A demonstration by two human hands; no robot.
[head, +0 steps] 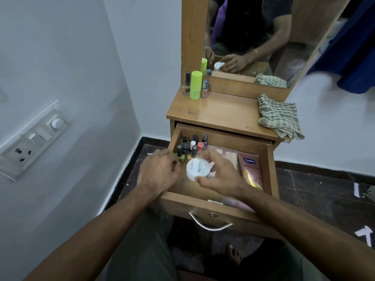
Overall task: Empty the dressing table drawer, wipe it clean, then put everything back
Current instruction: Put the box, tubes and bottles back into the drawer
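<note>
- Drawer (269,169) of the wooden dressing table (219,112) is pulled out and still has items inside.
- Right hand (221,173) is clamped on the white jar (197,168): thumb at the jar's 6 o'clock, fingers curled over its 1 o'clock side.
- The jar is tipped so its flat printed face looks at the camera. It is held over the drawer's middle; can't tell if it touches the drawer floor.
- Left hand (158,171) is at 9 o'clock of the jar, over the drawer's left wall, knuckles up, fingers curled in. Can't tell if it grips anything.
- Hands are apart, with the jar between them.
- Nail polish bottles (191,147) stand upright in a cluster at the drawer's 11 o'clock corner. One green-bodied bottle is just beside the left fingertips.
- Beige flat pack (227,154) lies at the drawer's 12 o'clock, partly behind the right hand.
- Pink Vaseline tube (250,169) lies along the drawer's 3 o'clock wall.
- Metal handle (209,224) is on the drawer front at 6 o'clock.
- Striped cloth (280,116) lies bunched at the tabletop's 3 o'clock edge, one corner hanging over.
- Lime bottle (195,85) stands at the tabletop's 10 o'clock corner between two small glass bottles (205,89).
- Mirror (253,27) behind the tabletop reflects the hands and the jar.
- Switch panel (34,138) is on the wall at 9 o'clock of the frame.
</note>
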